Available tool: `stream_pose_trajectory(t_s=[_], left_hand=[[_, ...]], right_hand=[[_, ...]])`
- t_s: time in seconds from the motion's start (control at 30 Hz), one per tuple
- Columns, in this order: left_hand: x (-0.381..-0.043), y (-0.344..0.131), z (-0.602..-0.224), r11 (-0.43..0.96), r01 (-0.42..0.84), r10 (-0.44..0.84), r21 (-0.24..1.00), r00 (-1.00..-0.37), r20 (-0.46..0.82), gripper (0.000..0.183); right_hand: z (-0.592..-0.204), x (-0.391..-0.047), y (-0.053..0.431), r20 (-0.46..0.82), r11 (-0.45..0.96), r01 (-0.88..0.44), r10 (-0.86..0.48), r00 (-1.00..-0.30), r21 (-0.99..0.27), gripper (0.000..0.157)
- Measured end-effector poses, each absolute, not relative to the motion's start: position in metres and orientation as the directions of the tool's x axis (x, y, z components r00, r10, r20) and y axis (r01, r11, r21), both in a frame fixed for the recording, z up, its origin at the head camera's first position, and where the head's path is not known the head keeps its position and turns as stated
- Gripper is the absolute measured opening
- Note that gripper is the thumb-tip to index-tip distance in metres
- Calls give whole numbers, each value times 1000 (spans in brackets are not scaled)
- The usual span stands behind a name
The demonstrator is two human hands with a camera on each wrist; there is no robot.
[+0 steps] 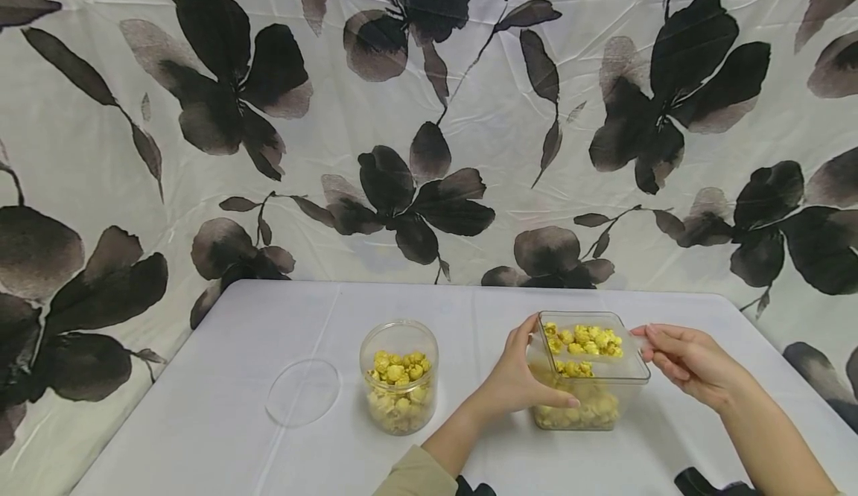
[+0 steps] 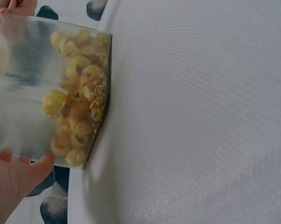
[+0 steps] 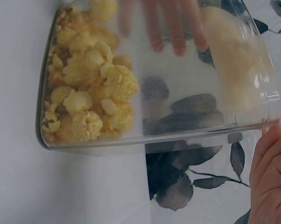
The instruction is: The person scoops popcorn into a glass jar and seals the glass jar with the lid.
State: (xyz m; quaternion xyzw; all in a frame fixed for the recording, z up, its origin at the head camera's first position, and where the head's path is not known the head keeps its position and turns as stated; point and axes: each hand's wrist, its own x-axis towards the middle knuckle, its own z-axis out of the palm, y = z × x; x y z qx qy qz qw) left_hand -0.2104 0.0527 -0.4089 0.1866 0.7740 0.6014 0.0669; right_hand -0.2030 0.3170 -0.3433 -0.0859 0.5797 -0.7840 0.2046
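A clear square container [image 1: 633, 395] partly filled with yellow popcorn [image 3: 86, 100] stands on the white table. My left hand [image 1: 519, 377] holds it round its left side, thumb along the front wall and fingers behind. Those fingers show through the clear wall in the right wrist view. My right hand [image 1: 693, 358] has its curled fingertips at the container's right rim and appears to pinch it there. In the right wrist view, a finger [image 3: 273, 135] touches the rim's corner. Whether a clear lid covers the top, I cannot tell.
Left of the container stands an uncovered round clear jar [image 1: 401, 377] with popcorn in it. A thin clear round disc [image 1: 304, 393] lies flat on the table [image 1: 201, 421] farther left. Behind the table hangs a white cloth [image 1: 523, 153] with dark flowers.
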Motion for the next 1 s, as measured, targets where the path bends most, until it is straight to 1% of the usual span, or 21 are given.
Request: stream_pose_trajectory(t_s=[0.27, 0.7, 1.0], left_hand=[[-211, 53, -409, 209, 211, 370, 955, -921, 123, 117], [-210, 52, -408, 209, 221, 374, 953, -918, 131, 118], [-208, 52, -409, 202, 244, 381, 949, -912, 153, 119]], right_hand=[[-343, -201, 322, -149, -252, 277, -430, -890, -927, 22], [-343, -202, 326, -124, -308, 295, -472, -873, -905, 28], [-342, -203, 327, -87, -321, 277, -499, -862, -906, 30]])
